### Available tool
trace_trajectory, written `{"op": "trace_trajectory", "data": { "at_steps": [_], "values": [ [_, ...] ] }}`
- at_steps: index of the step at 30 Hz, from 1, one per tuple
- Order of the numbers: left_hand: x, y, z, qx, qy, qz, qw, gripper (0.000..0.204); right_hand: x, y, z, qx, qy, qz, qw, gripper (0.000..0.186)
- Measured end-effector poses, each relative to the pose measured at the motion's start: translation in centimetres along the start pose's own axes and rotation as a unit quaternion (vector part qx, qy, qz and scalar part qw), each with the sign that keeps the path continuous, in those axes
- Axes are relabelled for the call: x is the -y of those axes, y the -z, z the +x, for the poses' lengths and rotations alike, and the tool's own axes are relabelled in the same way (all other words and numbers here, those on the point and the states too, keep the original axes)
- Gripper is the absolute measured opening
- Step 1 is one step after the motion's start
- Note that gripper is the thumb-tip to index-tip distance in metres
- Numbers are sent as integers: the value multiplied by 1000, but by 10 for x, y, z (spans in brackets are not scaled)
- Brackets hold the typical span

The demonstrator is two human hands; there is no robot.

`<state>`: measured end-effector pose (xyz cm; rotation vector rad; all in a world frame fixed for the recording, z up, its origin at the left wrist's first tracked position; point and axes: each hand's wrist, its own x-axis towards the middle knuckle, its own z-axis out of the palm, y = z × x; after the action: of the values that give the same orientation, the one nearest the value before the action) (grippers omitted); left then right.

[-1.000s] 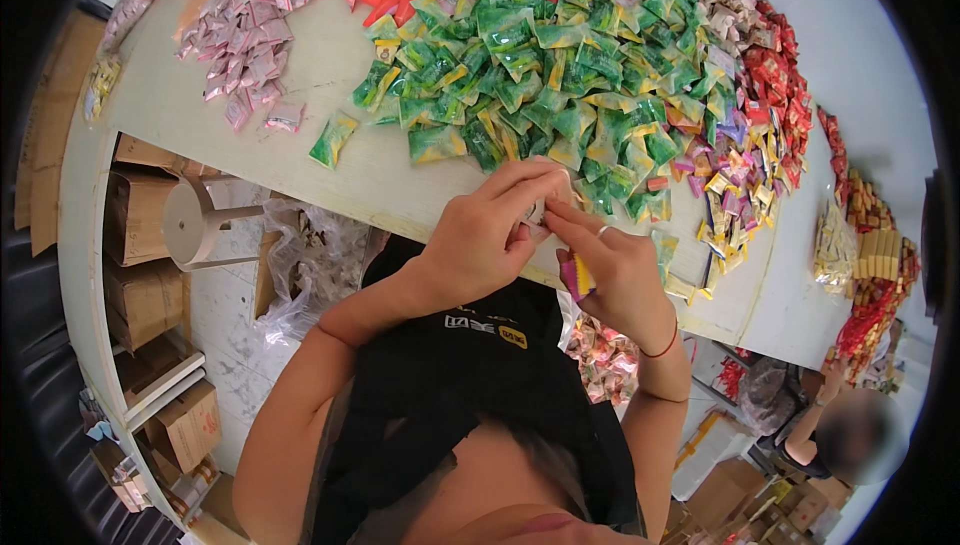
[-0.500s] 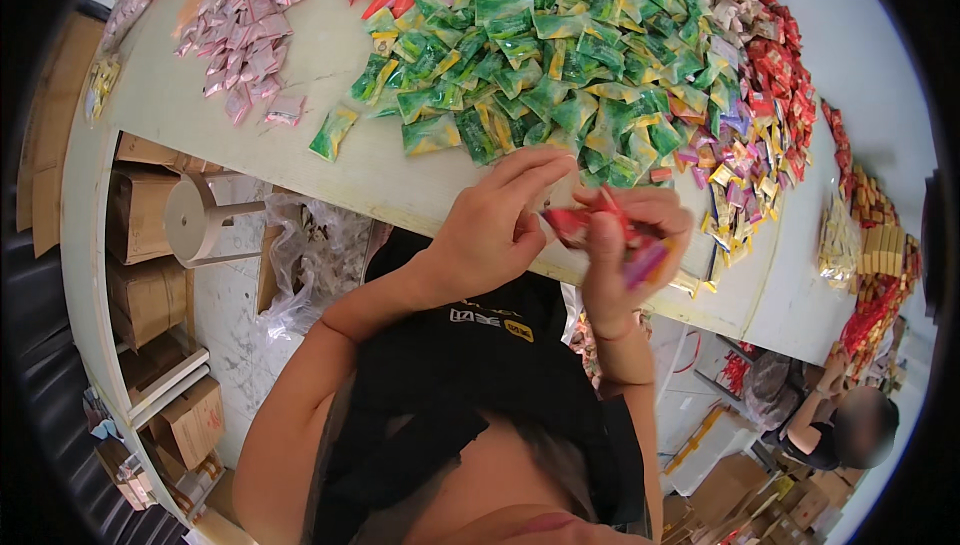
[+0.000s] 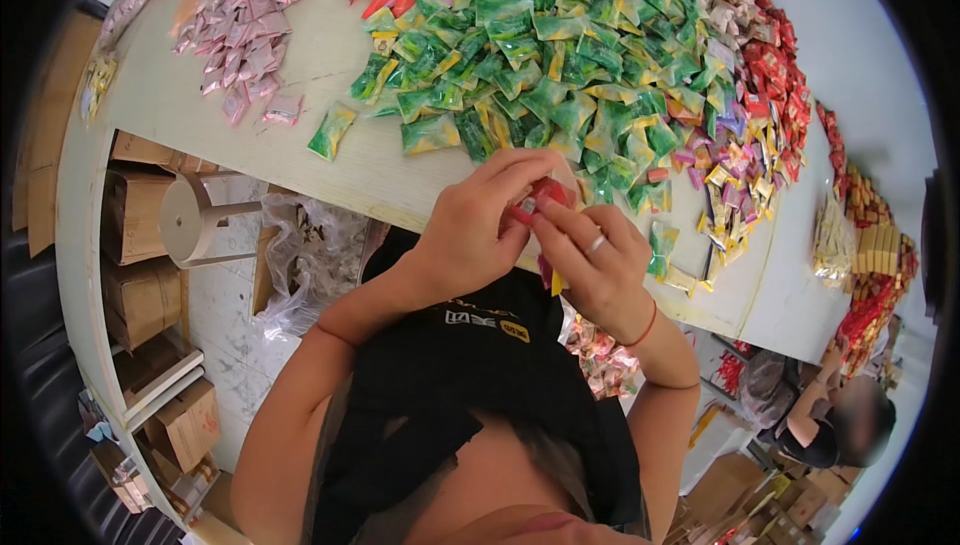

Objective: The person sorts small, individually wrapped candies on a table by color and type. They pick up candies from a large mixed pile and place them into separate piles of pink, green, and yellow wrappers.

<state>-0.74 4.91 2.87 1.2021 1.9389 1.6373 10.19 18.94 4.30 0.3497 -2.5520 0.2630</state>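
Observation:
At the table's near edge, my left hand (image 3: 472, 220) is curled around what looks like a small clear plastic bag (image 3: 566, 177), mostly hidden by the fingers. My right hand (image 3: 597, 263) meets it there, thumb and fingers pinching a red candy packet (image 3: 552, 191) at the bag's mouth. Below the right palm hangs a purple-and-yellow packet (image 3: 549, 275), partly covered by that hand. Just beyond both hands spreads a big heap of green-and-yellow packets (image 3: 545, 95). One green packet (image 3: 662, 245) lies beside the right hand.
Pink packets (image 3: 245, 40) are piled at the far left, red packets (image 3: 775, 70) at the right. Small yellow and purple sweets (image 3: 735, 195) lie nearer. Cardboard boxes (image 3: 145, 300) fill the shelf under the table, beside a round stool (image 3: 187, 220). Another person (image 3: 840, 425) is at lower right.
My right hand has moved left and brought the red packet up against my left hand. The green packet it covered now shows. My left hand has barely shifted.

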Motion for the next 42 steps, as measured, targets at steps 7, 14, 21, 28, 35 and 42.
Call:
{"op": "trace_trajectory", "data": {
  "at_steps": [7,14,21,28,35,42],
  "values": [
    [-6,1,-4,90,55,-90,990,58,-4,14,17,262,-94,71,958,24],
    [-1,-1,2,31,13,-57,998,59,-2,9,11,-191,-255,507,801,16],
    [-1,-16,2,23,26,-105,994,61,14,-43,22,-307,-351,368,805,28],
    [7,-16,-2,26,64,-160,985,62,13,-69,-7,-302,-326,373,815,23],
    [8,-15,-2,12,-6,-89,996,61,12,-47,-8,-118,-334,430,830,56],
    [4,-19,-2,11,-29,-71,997,59,5,-37,-14,-54,-309,379,870,70]
  ]
}}
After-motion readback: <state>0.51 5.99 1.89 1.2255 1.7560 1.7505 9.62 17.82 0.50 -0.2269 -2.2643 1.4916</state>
